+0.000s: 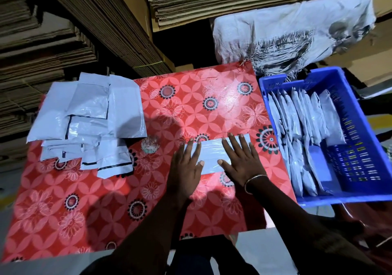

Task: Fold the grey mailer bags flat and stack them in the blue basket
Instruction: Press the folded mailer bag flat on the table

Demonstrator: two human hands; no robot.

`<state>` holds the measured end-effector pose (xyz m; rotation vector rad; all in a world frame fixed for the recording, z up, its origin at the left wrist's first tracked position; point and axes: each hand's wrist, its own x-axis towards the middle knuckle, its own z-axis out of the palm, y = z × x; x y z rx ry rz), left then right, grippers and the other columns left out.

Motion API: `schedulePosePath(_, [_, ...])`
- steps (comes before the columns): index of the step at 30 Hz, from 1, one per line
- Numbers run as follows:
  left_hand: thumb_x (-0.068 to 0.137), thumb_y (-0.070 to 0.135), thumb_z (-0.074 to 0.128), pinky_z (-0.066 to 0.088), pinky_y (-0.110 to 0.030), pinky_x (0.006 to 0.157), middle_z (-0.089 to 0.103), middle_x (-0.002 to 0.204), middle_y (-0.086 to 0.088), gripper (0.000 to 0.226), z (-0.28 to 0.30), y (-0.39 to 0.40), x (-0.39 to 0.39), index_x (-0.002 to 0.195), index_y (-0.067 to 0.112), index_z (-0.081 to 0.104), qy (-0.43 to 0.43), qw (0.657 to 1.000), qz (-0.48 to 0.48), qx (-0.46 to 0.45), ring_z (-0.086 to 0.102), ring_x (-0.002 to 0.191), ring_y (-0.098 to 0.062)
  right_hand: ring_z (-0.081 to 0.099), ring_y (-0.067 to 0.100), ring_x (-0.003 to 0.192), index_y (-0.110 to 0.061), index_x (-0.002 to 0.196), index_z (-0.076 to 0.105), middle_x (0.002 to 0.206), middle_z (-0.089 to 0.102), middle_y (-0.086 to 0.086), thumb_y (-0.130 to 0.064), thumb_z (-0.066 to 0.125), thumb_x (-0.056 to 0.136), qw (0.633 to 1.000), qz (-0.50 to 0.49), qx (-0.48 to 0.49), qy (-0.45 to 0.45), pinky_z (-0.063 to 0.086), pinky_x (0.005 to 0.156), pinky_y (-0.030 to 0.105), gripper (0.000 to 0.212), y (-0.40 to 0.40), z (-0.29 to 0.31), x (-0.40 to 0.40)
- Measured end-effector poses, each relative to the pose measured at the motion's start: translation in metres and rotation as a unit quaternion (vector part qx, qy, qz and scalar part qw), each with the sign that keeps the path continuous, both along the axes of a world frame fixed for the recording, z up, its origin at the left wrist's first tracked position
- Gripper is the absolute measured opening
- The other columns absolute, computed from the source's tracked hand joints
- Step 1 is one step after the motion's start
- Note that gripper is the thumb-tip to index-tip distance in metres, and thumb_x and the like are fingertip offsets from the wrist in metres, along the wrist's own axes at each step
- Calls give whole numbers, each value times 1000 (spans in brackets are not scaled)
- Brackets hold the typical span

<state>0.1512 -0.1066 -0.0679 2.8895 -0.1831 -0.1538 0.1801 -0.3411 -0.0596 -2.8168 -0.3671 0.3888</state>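
A grey mailer bag [212, 152] lies folded into a flat strip on the red flowered table [191, 105]. My left hand [186, 166] presses its left end with straight fingers. My right hand [241, 158], a bangle on its wrist, presses the right end the same way. A loose pile of unfolded grey mailer bags [87, 113] covers the table's far left. The blue basket [360, 139] stands to the right of the table, with several folded bags [297, 130] standing in rows along its left side.
Stacks of flattened cardboard [63, 30] rise behind the table at left and centre. A white woven sack [292, 26] sits behind the basket. The basket's right half shows its bare slotted floor.
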Motion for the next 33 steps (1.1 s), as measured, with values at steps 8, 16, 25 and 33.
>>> schedulePosePath(8, [101,64,31,12,-52,127,-4,171,14,74,1,28,-18,161,42,-4,57,996,53,-33,-3,158,-13,-21,17,154,-38,159,-10,167,-18,-12,-79,27,94,999,-25,-29,4,-3,125,50,86,-28,-1,-4])
schedulePosePath(16, [102,64,21,16,-58,124,5,172,8,68,10,33,-11,162,40,0,102,992,63,-45,9,158,-22,-21,19,154,-34,159,-13,166,-21,-13,-79,27,93,999,-34,-21,24,-4,124,51,90,-35,2,-3])
schedulePosePath(25, [98,54,35,47,-49,95,62,118,-10,48,36,20,-16,119,15,54,35,991,93,-87,58,113,-34,15,25,155,-12,161,12,169,11,10,-50,47,100,983,-133,124,-34,22,121,41,80,-38,25,-44])
schedulePosePath(33, [83,30,76,51,-44,98,60,133,-16,71,49,-10,15,144,7,49,25,997,5,-66,59,119,-36,57,32,109,-10,125,60,111,64,11,-36,56,86,927,-256,268,60,42,90,36,47,21,47,-66])
